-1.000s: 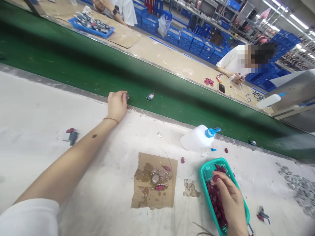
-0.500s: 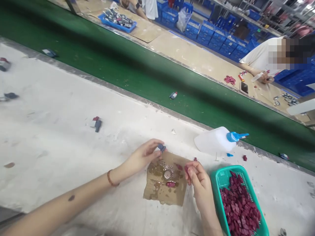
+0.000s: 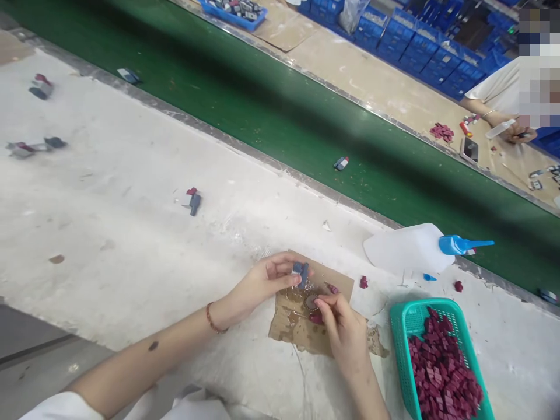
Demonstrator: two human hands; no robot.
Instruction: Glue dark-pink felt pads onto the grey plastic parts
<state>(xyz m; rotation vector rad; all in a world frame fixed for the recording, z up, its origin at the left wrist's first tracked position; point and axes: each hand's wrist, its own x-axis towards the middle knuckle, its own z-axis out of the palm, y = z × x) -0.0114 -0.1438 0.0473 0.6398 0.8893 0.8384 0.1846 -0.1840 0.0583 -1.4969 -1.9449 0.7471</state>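
Note:
My left hand (image 3: 273, 277) pinches a small blue-grey plastic part (image 3: 303, 275) above a piece of cardboard (image 3: 335, 271) stained with wet, glossy patches. My right hand (image 3: 347, 329) is closed in a pinch low over the cardboard, its fingertips at the edge of a small round disc (image 3: 311, 301). Whatever sits between those fingertips is hidden. Maroon pieces lie on the cardboard, one (image 3: 332, 288) beyond the right fingers and another (image 3: 315, 318) partly covered by them. To the right, a green basket (image 3: 397, 350) holds many maroon pieces (image 3: 444, 373).
A white bottle with a blue nozzle (image 3: 406, 248) lies on its side behind the basket. Assembled grey and maroon parts (image 3: 191, 201) rest on the white table at left. Beyond runs a green conveyor belt (image 3: 262, 122) carrying a few parts; a co-worker's hands (image 3: 518, 131) work across it.
My right hand has moved left and inward to the disc, closer to my left hand. The blue-grey part has turned upright in my left fingers. The view has shifted.

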